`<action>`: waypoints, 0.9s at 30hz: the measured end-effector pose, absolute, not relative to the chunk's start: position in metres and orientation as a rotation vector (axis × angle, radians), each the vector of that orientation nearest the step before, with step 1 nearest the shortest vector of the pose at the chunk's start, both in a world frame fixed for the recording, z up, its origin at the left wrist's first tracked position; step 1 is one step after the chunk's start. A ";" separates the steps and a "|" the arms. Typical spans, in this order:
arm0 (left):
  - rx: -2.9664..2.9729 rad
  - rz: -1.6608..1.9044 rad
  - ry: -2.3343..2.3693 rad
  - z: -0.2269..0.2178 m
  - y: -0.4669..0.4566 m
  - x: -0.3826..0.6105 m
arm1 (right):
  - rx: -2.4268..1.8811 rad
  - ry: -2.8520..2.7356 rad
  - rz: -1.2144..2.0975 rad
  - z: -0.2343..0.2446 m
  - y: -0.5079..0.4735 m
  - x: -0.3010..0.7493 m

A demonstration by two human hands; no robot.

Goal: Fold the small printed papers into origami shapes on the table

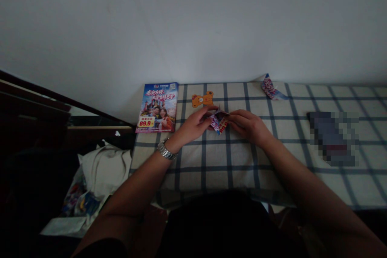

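Note:
A small folded paper piece (pixel 218 123), printed in blue, pink and red with part of a price on it, is held between both hands above the checked cloth. My left hand (pixel 199 122), with a metal watch on its wrist, pinches the paper's left side. On its right side, the fingers of my right hand (pixel 246 126) close on the edge. Some fingertips are hidden behind the paper. Left of my hands lies a stack of printed flyers (pixel 159 109). Farther back on the right stands another folded paper piece (pixel 271 88) with similar print.
The checked tablecloth (pixel 242 177) covers the long table, which meets a pale wall (pixel 193 24). A bear picture (pixel 202 99) lies just behind my hands. At the right is a dark, pixel-blurred flat object (pixel 332 137). White bags (pixel 104 167) stand low on the left.

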State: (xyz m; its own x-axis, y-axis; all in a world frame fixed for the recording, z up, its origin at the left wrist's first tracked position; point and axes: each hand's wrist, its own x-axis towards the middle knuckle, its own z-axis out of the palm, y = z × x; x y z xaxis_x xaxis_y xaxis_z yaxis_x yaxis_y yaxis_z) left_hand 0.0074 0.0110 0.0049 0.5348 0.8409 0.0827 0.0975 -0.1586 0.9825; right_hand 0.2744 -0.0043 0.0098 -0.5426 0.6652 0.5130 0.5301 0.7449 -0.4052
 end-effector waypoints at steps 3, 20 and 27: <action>1.679 0.830 0.832 0.002 0.012 0.007 | -0.908 -2.251 0.332 0.007 -0.004 0.275; 1.847 0.909 0.907 0.010 0.007 0.013 | -1.158 -1.594 1.152 0.007 -0.009 0.269; 1.867 0.924 0.896 0.008 0.006 0.014 | -1.138 -1.465 1.387 0.014 -0.007 0.264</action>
State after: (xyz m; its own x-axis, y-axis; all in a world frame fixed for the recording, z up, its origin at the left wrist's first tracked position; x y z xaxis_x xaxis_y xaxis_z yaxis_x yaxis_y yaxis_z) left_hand 0.0136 0.0062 0.0076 0.4709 0.8467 0.2476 0.2220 -0.3853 0.8957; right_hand 0.2642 -0.0069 0.0143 -0.2736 0.9614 -0.0295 0.0819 -0.0073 -0.9966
